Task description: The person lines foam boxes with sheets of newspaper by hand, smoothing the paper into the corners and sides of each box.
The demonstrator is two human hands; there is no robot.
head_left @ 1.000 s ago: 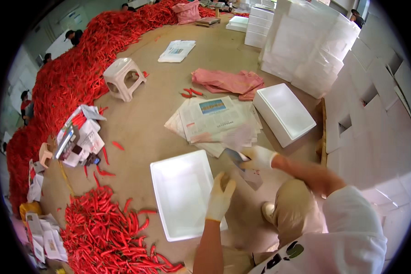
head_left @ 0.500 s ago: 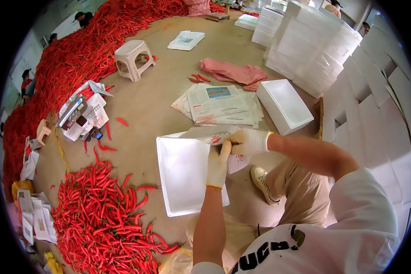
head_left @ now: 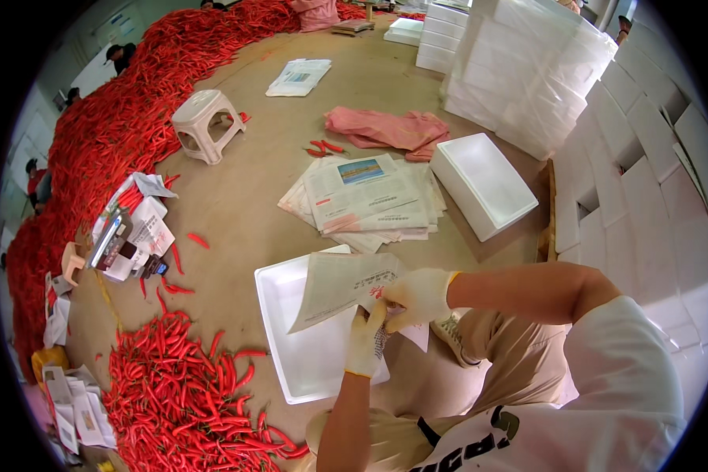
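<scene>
A sheet of newspaper (head_left: 334,287) is gripped between my two gloved hands, its free part fanning out to the left above an open white foam box (head_left: 285,346). My left hand (head_left: 367,340), in a white knit glove, pinches the sheet's lower edge over the box's right side. Just above and to its right, my right hand (head_left: 417,299) is closed on the same sheet, fingers curled. A corner of paper pokes out below the right hand. Nothing but bare white floor and walls shows in the visible part of the box.
A heap of red chili peppers (head_left: 189,393) lies left of the box; a far larger pile (head_left: 134,102) runs along the back left. Stacked newspapers (head_left: 362,197), a pink sack (head_left: 389,130), another foam box (head_left: 488,185), a plastic stool (head_left: 207,126) and a scale (head_left: 114,244) stand around. White boxes (head_left: 629,197) line the right.
The newspaper sheet has swung down and opened out to the left over the box, held by both hands. My hands have lowered slightly, and the whole view has shifted.
</scene>
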